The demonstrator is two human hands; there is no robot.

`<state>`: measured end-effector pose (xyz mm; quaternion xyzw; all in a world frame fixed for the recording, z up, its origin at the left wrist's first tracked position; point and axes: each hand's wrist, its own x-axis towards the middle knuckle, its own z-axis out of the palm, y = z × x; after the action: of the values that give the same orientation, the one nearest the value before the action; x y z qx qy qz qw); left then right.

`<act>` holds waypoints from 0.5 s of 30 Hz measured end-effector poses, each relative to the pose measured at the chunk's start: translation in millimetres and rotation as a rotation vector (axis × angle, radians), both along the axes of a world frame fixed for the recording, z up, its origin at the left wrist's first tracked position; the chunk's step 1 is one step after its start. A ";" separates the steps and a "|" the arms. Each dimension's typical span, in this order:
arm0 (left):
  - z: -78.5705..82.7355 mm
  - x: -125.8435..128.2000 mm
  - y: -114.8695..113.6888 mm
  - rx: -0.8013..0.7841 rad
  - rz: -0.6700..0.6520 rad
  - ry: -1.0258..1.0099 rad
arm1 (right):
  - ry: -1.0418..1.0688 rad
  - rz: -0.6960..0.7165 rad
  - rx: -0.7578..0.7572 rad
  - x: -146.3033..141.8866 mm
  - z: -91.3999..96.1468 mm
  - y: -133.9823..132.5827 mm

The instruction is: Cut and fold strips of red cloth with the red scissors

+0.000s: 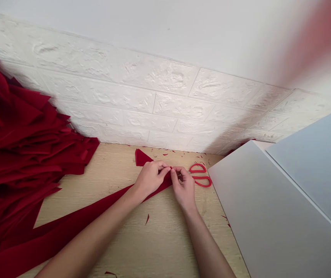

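A long red fabric strip [96, 210] runs from the lower left up to the middle of the wooden table. At its far end my left hand [151, 177] pinches the cloth between thumb and fingers. My right hand [183, 183] meets it there, thumb and forefinger closed on the same bit of cloth. Fingertips of both hands nearly touch. A short red fabric end [142, 157] sticks out beyond my left hand. Red-handled scissors [201, 179] lie just right of my right hand, which hides their blades.
A large heap of red fabric pieces [23, 139] fills the left side. A white box-like panel [264, 200] stands at the right. Behind is a white brick-patterned wall [133, 88]. Small red scraps [147, 219] are scattered on the wooden table [159, 247].
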<state>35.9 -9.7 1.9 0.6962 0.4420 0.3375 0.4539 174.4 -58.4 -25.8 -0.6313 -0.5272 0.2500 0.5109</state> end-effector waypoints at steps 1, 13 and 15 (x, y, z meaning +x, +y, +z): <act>-1.1 0.2 0.1 0.001 0.002 -0.004 | -0.012 0.002 0.002 0.3 -0.3 -0.2; -4.6 2.2 -1.9 0.029 -0.005 -0.002 | -0.068 0.010 0.046 -0.7 1.8 -1.3; -3.5 1.0 -1.8 0.037 -0.013 0.005 | -0.066 0.011 0.049 -0.7 1.6 -1.6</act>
<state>37.0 -11.5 -1.6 0.7083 0.4321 0.3408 0.4421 173.7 -60.0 -24.2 -0.6234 -0.5533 0.2189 0.5072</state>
